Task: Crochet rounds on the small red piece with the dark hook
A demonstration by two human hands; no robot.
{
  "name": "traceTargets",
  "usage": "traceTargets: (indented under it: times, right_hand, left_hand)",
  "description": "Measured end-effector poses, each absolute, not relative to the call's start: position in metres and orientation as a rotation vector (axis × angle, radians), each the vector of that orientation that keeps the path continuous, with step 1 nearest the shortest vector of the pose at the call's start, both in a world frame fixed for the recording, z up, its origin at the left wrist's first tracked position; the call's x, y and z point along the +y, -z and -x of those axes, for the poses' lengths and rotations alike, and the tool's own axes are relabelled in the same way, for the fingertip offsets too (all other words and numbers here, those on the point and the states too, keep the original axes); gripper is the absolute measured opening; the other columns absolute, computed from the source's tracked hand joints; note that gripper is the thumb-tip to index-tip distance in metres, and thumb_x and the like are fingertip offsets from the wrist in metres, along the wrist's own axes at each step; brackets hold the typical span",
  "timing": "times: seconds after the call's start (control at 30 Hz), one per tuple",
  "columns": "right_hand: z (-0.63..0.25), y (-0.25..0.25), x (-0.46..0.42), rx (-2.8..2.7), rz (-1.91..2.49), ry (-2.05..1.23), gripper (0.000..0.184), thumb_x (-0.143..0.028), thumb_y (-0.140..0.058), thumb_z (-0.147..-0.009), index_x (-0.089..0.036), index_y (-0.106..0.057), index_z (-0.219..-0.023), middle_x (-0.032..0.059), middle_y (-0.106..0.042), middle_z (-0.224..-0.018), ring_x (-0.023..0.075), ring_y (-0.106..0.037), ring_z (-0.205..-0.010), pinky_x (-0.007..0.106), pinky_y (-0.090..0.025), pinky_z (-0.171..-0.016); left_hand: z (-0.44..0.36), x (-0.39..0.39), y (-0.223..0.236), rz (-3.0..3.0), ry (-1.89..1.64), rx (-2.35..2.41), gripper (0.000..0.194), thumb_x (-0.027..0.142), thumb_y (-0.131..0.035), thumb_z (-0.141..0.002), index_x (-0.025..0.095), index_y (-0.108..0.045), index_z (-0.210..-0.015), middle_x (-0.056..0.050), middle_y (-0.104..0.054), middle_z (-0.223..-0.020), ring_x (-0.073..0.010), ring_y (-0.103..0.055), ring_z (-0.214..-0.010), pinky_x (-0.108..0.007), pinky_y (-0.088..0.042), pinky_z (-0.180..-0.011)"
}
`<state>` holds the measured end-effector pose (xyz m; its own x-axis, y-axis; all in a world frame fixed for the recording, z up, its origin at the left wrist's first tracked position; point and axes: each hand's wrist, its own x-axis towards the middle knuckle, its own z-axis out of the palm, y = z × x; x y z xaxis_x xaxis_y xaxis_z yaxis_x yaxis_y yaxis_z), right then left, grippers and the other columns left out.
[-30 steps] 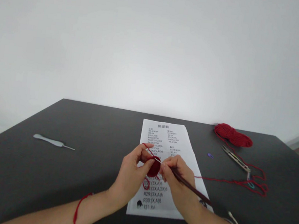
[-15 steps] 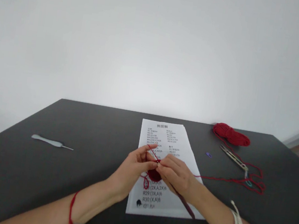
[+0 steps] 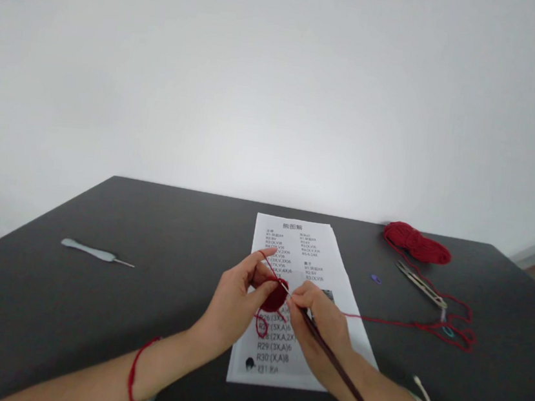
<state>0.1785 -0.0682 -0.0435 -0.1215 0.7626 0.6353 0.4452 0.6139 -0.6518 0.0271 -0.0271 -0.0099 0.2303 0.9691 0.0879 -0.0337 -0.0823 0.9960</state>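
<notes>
Between thumb and fingers, my left hand (image 3: 239, 291) pinches a small round piece of dark red crochet (image 3: 275, 298). Red yarn runs up over its raised index finger, and a loose red tail (image 3: 262, 325) dangles under the piece. My right hand (image 3: 323, 328) is closed on a crochet hook (image 3: 333, 359) with a long dark brown handle. The hook's thin metal tip meets the upper edge of the crochet piece; whether it sits inside a stitch is too small to tell. Both hands are over a printed pattern sheet (image 3: 275, 374), covering part of its text.
On the dark table (image 3: 186, 229), a second crochet hook (image 3: 95, 252) with a pale handle lies at left. At right are a red yarn skein (image 3: 417, 242), small scissors (image 3: 421, 284), a purple stitch marker (image 3: 375, 279), a teal stitch marker (image 3: 448, 331) and tangled red yarn (image 3: 465, 338).
Half a second ago my hands were pressed together with the hook tip hidden; now my right hand has drawn back rightward, exposing the metal tip. My left hand keeps hold of the crochet piece.
</notes>
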Motion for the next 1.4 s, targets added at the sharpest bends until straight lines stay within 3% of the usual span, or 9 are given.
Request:
traceTargets:
  times: [0.27,0.5,0.6,0.7,0.87,1.03,1.13,1.3,1.4]
  right_hand:
    - [-0.177,0.027,-0.062,-1.179,0.994,-1.117,0.022,-0.024,-0.049,-0.09,-0.021,-0.044,-0.069,-0.0057,-0.047,-0.056,0.0102,-0.045,-0.048,0.024,-0.037,-0.048]
    - [-0.194,0.031,-0.058,-2.051,0.719,-0.165,0.019,-0.004,-0.047,-0.087,-0.021,-0.048,-0.078,0.0014,-0.055,-0.07,0.0143,-0.048,-0.064,0.026,-0.04,-0.057]
    - [-0.195,0.028,-0.058,-2.114,0.679,-0.089,0.021,-0.002,-0.046,-0.086,-0.021,-0.047,-0.077,0.0013,-0.053,-0.067,0.0145,-0.046,-0.063,0.026,-0.039,-0.056]
    - [-0.194,0.025,-0.059,-1.924,0.804,-0.359,0.019,-0.006,-0.049,-0.086,-0.021,-0.048,-0.073,-0.0012,-0.052,-0.066,0.0122,-0.046,-0.059,0.024,-0.037,-0.053]
    - [-0.195,0.024,-0.054,-1.375,0.895,-1.086,0.016,-0.02,-0.061,-0.081,-0.02,-0.052,-0.068,-0.0043,-0.051,-0.057,0.0105,-0.044,-0.051,0.024,-0.034,-0.048]
    - [-0.187,0.026,-0.048,-1.016,0.692,-1.493,0.018,-0.023,-0.061,-0.08,-0.02,-0.048,-0.068,-0.0052,-0.049,-0.055,0.0089,-0.041,-0.048,0.022,-0.032,-0.046]
    - [-0.181,0.034,-0.052,-1.221,0.794,-1.227,0.015,-0.022,-0.056,-0.085,-0.021,-0.047,-0.072,-0.0047,-0.048,-0.061,0.0099,-0.041,-0.051,0.023,-0.034,-0.048]
    - [-0.179,0.042,-0.06,-1.949,0.889,-0.042,0.018,-0.008,-0.047,-0.088,-0.021,-0.048,-0.076,-0.0002,-0.05,-0.066,0.0147,-0.043,-0.06,0.028,-0.036,-0.055]
    - [-0.181,0.039,-0.06,-2.059,0.817,0.276,0.017,-0.004,-0.044,-0.088,-0.019,-0.05,-0.083,0.003,-0.054,-0.07,0.0172,-0.045,-0.065,0.03,-0.039,-0.059]
  left_hand:
    - [-0.021,-0.024,0.007,-1.703,-1.158,1.019,0.012,0.01,-0.058,-0.075,0.02,-0.061,-0.07,0.0,-0.06,-0.067,-0.0205,-0.06,-0.099,-0.029,-0.041,-0.089]
    - [-0.02,-0.019,0.014,-1.695,-1.12,0.979,0.014,0.008,-0.054,-0.074,0.019,-0.061,-0.081,0.001,-0.059,-0.073,-0.0159,-0.06,-0.081,-0.03,-0.045,-0.082]
    - [-0.02,-0.019,0.015,-1.706,-1.11,0.996,0.025,0.009,-0.053,-0.075,0.018,-0.062,-0.096,0.003,-0.059,-0.073,-0.0133,-0.056,-0.069,-0.029,-0.046,-0.075]
    - [-0.02,-0.019,0.014,-1.712,-1.103,1.03,0.028,0.009,-0.053,-0.075,0.018,-0.063,-0.099,0.003,-0.059,-0.071,-0.013,-0.055,-0.067,-0.029,-0.045,-0.074]
    - [-0.02,-0.02,0.01,-1.605,-1.091,0.961,0.009,0.01,-0.058,-0.074,0.018,-0.061,-0.076,0.001,-0.06,-0.072,-0.0154,-0.058,-0.08,-0.029,-0.043,-0.079]
    - [-0.026,-0.024,0.007,-1.254,-1.026,0.803,0.037,0.011,-0.065,-0.071,0.018,-0.058,-0.108,0.006,-0.057,-0.065,-0.0106,-0.054,-0.063,-0.025,-0.042,-0.064]
    - [-0.03,-0.027,0.008,-1.109,-1.005,0.756,0.044,0.009,-0.067,-0.068,0.016,-0.058,-0.111,0.006,-0.058,-0.064,-0.0088,-0.052,-0.059,-0.023,-0.041,-0.06]
    - [-0.031,-0.031,0.011,-0.971,-0.963,0.752,0.049,0.008,-0.071,-0.066,0.016,-0.058,-0.113,0.006,-0.059,-0.064,-0.0076,-0.052,-0.056,-0.022,-0.042,-0.058]
    - [-0.028,-0.029,0.011,-0.827,-0.879,0.7,0.049,0.008,-0.073,-0.064,0.015,-0.06,-0.11,0.004,-0.061,-0.066,-0.0076,-0.054,-0.057,-0.022,-0.043,-0.059]
